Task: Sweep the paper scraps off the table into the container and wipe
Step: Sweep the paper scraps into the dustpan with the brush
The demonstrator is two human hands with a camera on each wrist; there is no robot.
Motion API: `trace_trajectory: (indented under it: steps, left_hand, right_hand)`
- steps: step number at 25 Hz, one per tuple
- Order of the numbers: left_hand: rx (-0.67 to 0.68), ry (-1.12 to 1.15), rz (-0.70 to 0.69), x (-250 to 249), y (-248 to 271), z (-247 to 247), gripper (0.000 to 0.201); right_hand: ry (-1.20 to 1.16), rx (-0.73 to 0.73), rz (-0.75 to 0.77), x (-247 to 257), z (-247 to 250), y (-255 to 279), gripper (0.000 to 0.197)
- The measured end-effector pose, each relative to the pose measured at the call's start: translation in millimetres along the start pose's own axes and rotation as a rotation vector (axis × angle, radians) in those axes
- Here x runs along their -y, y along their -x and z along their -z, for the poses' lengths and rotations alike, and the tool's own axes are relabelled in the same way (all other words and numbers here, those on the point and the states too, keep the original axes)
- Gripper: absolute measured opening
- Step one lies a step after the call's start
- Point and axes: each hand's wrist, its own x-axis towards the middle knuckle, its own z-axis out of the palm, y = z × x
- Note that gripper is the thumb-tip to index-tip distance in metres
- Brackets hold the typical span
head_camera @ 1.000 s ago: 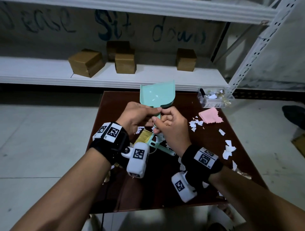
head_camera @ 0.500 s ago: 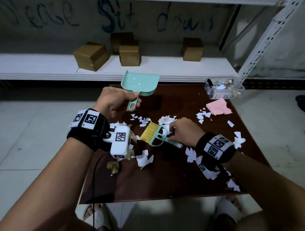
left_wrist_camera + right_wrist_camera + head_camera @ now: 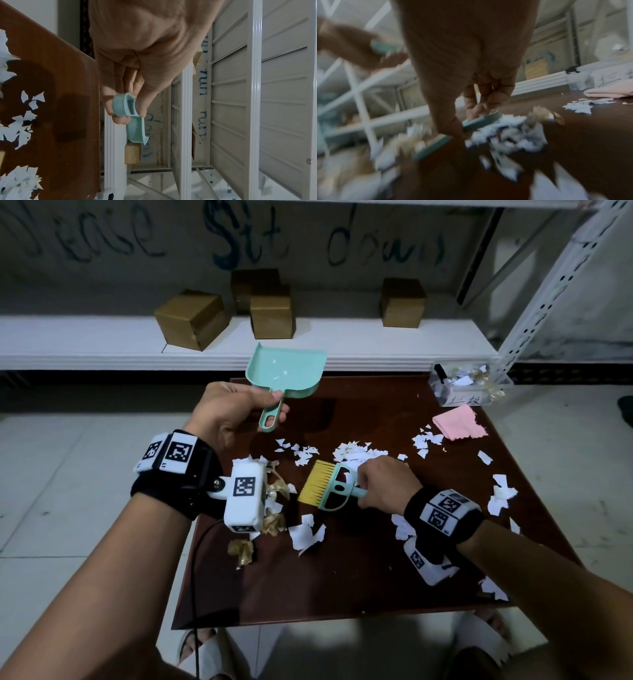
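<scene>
Two tools up, sweeping not begun. Left hand [image 3: 228, 413] pinches dustpan [image 3: 286, 370] handle, pan raised upper centre, off surface [image 3: 342, 583]. Right hand [image 3: 385, 487] grips brush [image 3: 327, 487] handle mid-frame, among paper scraps [image 3: 356, 454]. Container [image 3: 460, 386] upper right, cloth [image 3: 459, 422] beside it. Next, likely: lower pan edge to surface, brush scraps in. Right wrist view blurred; bristle contact unclear.

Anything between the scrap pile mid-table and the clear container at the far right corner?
Mostly bare brown table. The pink cloth lies just in front of the clear plastic container, on the way from the white paper scraps.
</scene>
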Motion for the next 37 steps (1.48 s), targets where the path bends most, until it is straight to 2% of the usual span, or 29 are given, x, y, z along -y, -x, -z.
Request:
trace_trajectory:
  steps: [6,9,11,13,15,17,19,22,25,27,29,32,37]
  left_hand:
    - [0.012,-0.008,0.012,1,4,-2,0.027]
    - [-0.005,-0.033,0.009,1,7,-5,0.024]
    - [-0.042,-0.083,0.001,1,9,-7,0.021]
    - [-0.072,-0.140,0.035,1,7,-5,0.021]
    - [-0.089,-0.212,0.107,3,2,-2,0.023]
    - [-0.077,-0.295,0.174,6,-2,0,0.022]
    - [-0.042,-0.362,0.199,10,-3,-3,0.021]
    - [-0.013,-0.419,0.177,16,-6,-8,0.017]
    - [-0.032,-0.464,0.147,20,-14,-10,0.009]
    - [-0.021,-0.465,0.136,24,-18,-12,0.016]
    - [0.001,-0.475,0.123,28,-20,-13,0.020]
    - [0.016,-0.532,0.095,31,-24,-15,0.017]
    - [0.069,-0.586,0.121,33,-23,-12,0.015]
  right_hand:
    - [-0.478,-0.058,0.016,-21,41,2,0.021]
    - [-0.800,-0.055,-0.039,-36,49,0,0.016]
    - [-0.981,-0.126,-0.088,-44,60,1,0.009]
    - [-1.057,-0.256,-0.137,-54,77,4,0.004]
    - [-0.947,-0.429,-0.192,-73,93,2,0.003]
    - [-0.635,-0.585,-0.235,-95,102,0,0.006]
    - [-0.376,-0.648,-0.264,-112,105,-1,0.010]
    - [-0.273,-0.662,-0.252,-120,105,3,0.008]
    - [-0.204,-0.739,-0.240,-130,103,-3,0.011]
    - [-0.276,-0.754,-0.260,-137,106,-7,0.015]
    - [-0.218,-0.794,-0.268,-143,108,-9,0.020]
    - [-0.034,-0.756,-0.244,-148,105,-9,0.019]
    - [0.111,-0.542,-0.229,-148,94,-9,0.016]
